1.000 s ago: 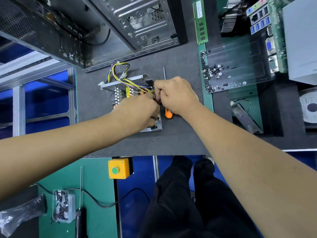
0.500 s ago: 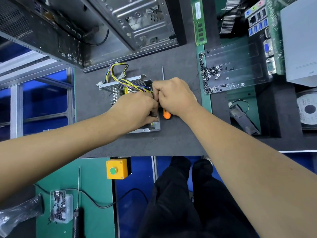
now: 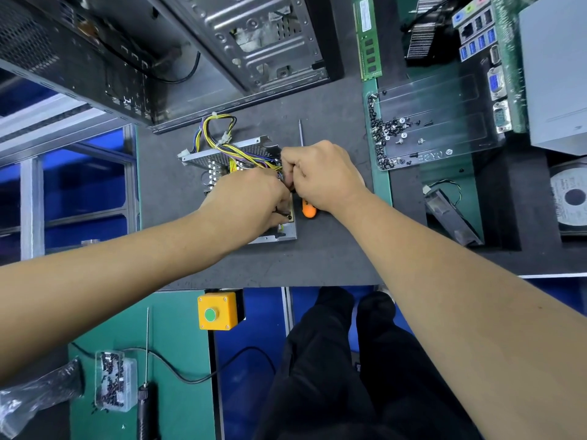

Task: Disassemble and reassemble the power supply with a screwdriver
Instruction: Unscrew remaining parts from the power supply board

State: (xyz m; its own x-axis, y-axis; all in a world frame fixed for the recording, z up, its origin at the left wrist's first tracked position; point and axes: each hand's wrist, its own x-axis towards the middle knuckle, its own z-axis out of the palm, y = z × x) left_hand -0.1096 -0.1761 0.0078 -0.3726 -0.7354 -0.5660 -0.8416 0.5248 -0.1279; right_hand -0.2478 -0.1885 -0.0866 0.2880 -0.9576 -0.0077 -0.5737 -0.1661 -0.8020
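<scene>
The open power supply (image 3: 222, 155), a metal case with a perforated wall and a yellow, purple and black wire bundle (image 3: 219, 138), lies on the grey mat (image 3: 317, 255). My left hand (image 3: 251, 204) rests over its inside with the fingers curled down. My right hand (image 3: 320, 176) meets it at the case's right edge, its fingers closed where the wires run in. What the fingertips pinch is hidden. An orange-handled screwdriver (image 3: 308, 211) lies on the mat under my right hand, its shaft pointing away from me.
An open computer case (image 3: 241, 42) stands behind the supply. A clear tray (image 3: 444, 100) with several loose screws sits to the right, beside a RAM stick (image 3: 368, 42) and a motherboard (image 3: 495, 74). Near me are a yellow button box (image 3: 217, 311), a screw box (image 3: 114, 379) and an electric screwdriver (image 3: 146, 401).
Both hands stay pressed together at the supply's right edge with only small finger shifts. The screwdriver has not moved.
</scene>
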